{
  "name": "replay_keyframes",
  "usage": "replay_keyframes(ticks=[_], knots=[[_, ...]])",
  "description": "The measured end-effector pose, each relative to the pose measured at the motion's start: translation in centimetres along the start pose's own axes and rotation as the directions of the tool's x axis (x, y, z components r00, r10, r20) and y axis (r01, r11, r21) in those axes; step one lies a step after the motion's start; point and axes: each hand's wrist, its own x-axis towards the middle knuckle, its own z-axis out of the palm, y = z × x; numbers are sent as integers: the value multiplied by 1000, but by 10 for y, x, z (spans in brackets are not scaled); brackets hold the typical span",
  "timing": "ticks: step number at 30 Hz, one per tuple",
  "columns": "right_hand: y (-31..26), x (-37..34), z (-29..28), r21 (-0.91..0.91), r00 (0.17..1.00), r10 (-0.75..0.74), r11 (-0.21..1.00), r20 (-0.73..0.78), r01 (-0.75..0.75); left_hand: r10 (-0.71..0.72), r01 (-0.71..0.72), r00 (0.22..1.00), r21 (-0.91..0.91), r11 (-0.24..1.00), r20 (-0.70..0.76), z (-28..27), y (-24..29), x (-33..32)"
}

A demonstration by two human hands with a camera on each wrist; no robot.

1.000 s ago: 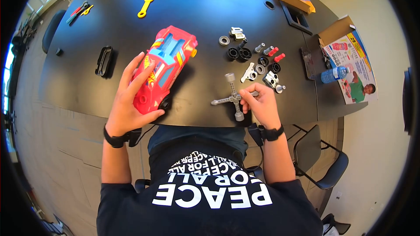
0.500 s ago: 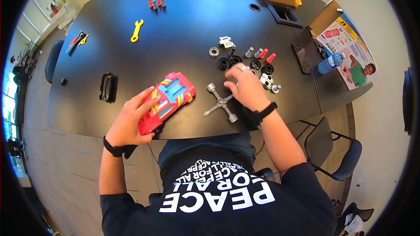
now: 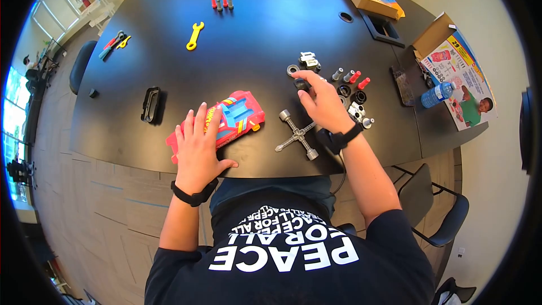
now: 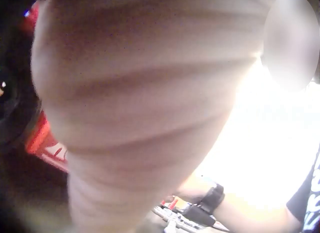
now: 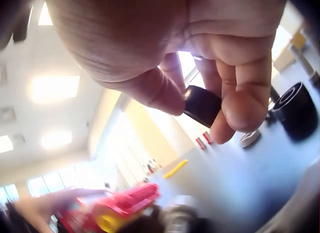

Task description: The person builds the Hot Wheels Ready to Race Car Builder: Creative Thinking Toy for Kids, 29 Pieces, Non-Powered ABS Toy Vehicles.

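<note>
My left hand [image 3: 197,149] rests on a red toy car [image 3: 248,116] with blue windows, its fingers laid across the front and the thumb out to the side. Farther right, my right hand [image 3: 324,101] pinches a small black toy wheel [image 5: 202,105] between thumb and fingertips, above the group of loose parts. Between the hands, a grey four-way lug wrench [image 3: 297,134] lies on the table near its front edge. In the left wrist view the hand itself covers most of the car.
Several grey and red toy bolts [image 3: 354,77], a grey ring [image 3: 292,70] and white parts [image 3: 307,59] surround the right hand. A black tray-like part [image 3: 151,105] and yellow wrench [image 3: 195,36] lie left. A water bottle [image 3: 438,95] and printed box [image 3: 460,79] stand right.
My right hand has let go of the lug wrench, moved out to the loose parts and taken a black wheel. Under my left hand the car has turned clockwise, and that hand's grip has loosened.
</note>
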Motion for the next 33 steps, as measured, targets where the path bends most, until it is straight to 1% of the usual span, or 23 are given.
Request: replay_keyframes(ticks=[1,2,3,4,5,6,7,8,9,11,13,15,16,17,18,20,21,23,24,27,31,32,33], knots=[[-7,-6,-3,-4,1000,6,1000,4,-6,1,-2,1000,-14,1000,-20,3,-1,-1],[-13,-12,-5,340,990,118,930,82,-139,55,-59,995,-46,997,-87,6,-6,0],[-16,-19,-4,627,962,193,730,191,-271,49,-54,995,-53,997,-83,10,-11,1],[-19,-28,0,666,955,189,685,229,-296,81,-90,989,-70,993,-121,13,-15,2],[-24,-37,-1,665,927,211,649,310,-370,110,-124,981,-84,989,-159,14,-15,3],[-33,-47,2,646,942,173,691,288,-324,145,-161,973,-75,984,-180,9,-14,3],[-40,-53,8,626,955,133,729,267,-276,134,-149,975,-77,986,-176,1,-11,2],[-40,-54,12,657,950,156,692,271,-301,101,-122,988,-185,975,-116,-7,-8,1],[-52,-63,14,659,954,92,704,287,-266,74,-86,996,-288,954,-54,-14,-6,-1],[-57,-69,24,753,957,17,613,289,-238,97,-105,994,-295,950,-41,-24,-2,-2],[-62,-68,26,757,962,-14,619,274,-207,129,-133,991,-303,944,-32,-24,-3,-1],[-63,-67,28,760,966,-43,626,257,-174,233,-257,962,-179,950,-144,-18,-7,-1],[-60,-66,31,690,971,-90,718,222,-91,231,-255,962,-181,950,-145,-21,-5,1],[-58,-65,33,607,971,-142,794,194,-5,186,-196,980,-215,957,-64,-27,-1,2],[-56,-65,34,606,970,-145,795,197,-5,141,-132,990,-244,961,18,-31,0,4],[-53,-65,35,441,973,-174,893,154,90,135,-120,990,-243,963,46,-32,-4,8],[-52,-65,37,441,972,-175,893,158,89,135,-113,988,-241,964,76,-33,-5,9],[-53,-64,41,326,983,-184,930,13,170,127,-103,988,-243,965,86,-33,-7,13],[-53,-64,44,326,983,-183,930,11,169,122,-96,988,-245,965,95,-34,-7,14],[-55,-64,58,366,989,-98,921,-107,131,141,-110,985,-264,958,103,-37,-5,16],[-46,-58,61,298,976,-177,932,-125,207,126,-96,988,-287,953,88,-32,-3,14],[-46,-58,58,293,977,-174,934,-127,204,145,-128,989,-289,949,39,-31,-4,14],[-49,-58,53,327,988,-101,935,-121,136,170,-166,985,-292,942,-12,-29,-5,15]])
